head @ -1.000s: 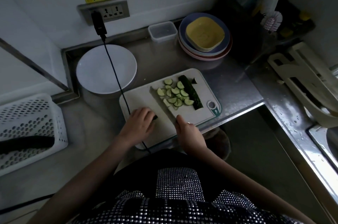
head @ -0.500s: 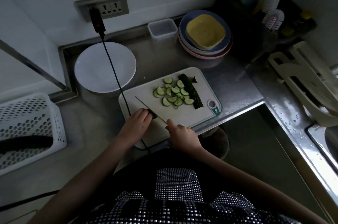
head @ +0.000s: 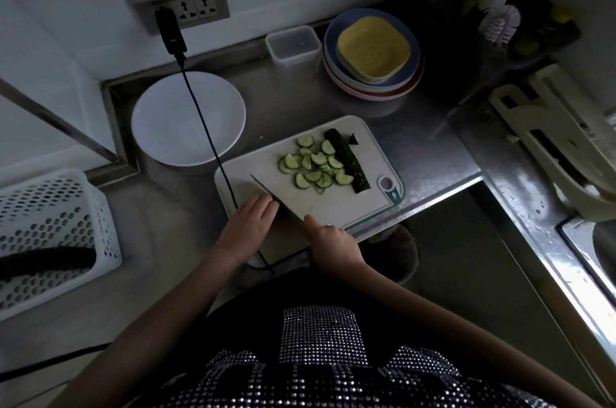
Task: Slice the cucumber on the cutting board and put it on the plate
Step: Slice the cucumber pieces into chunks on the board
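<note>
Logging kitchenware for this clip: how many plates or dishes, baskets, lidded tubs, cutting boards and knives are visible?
White plate: 1
Stack of dishes: 1, count within unclear
White basket: 1
Lidded tub: 1
Cutting board: 1
Knife: 1
Total: 6

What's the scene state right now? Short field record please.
board: cutting board on steel counter
cut: cucumber slices piled on board
uncut: cucumber half lying right of slices
knife: knife on board, near side
right hand: right hand grips knife handle
left hand: left hand touches blade, fingers straight
plate: white plate left of board, no cucumber on it
</note>
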Action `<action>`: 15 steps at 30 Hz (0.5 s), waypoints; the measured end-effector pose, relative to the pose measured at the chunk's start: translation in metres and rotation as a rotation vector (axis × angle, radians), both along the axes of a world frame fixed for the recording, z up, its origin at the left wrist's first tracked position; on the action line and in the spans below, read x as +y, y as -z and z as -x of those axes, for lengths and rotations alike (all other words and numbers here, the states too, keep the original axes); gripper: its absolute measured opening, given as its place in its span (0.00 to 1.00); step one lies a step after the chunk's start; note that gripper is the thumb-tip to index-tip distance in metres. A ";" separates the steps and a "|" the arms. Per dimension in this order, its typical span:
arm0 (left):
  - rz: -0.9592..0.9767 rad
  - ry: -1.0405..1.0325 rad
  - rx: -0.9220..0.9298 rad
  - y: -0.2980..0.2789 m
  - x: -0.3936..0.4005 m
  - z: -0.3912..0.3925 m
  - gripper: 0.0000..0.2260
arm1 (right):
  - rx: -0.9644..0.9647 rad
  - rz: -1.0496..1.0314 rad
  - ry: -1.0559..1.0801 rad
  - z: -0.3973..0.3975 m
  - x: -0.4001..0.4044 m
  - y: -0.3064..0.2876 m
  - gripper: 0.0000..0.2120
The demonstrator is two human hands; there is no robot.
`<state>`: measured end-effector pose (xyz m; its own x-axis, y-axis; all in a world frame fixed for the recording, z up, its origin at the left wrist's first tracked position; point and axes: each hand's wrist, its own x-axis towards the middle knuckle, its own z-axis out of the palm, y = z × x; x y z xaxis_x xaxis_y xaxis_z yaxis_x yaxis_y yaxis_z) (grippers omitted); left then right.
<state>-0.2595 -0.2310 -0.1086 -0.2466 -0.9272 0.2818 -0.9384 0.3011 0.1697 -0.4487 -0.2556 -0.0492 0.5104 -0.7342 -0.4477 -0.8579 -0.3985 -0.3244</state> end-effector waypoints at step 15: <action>-0.052 0.003 0.034 -0.007 0.002 0.001 0.18 | -0.157 -0.022 0.125 0.005 -0.002 -0.012 0.09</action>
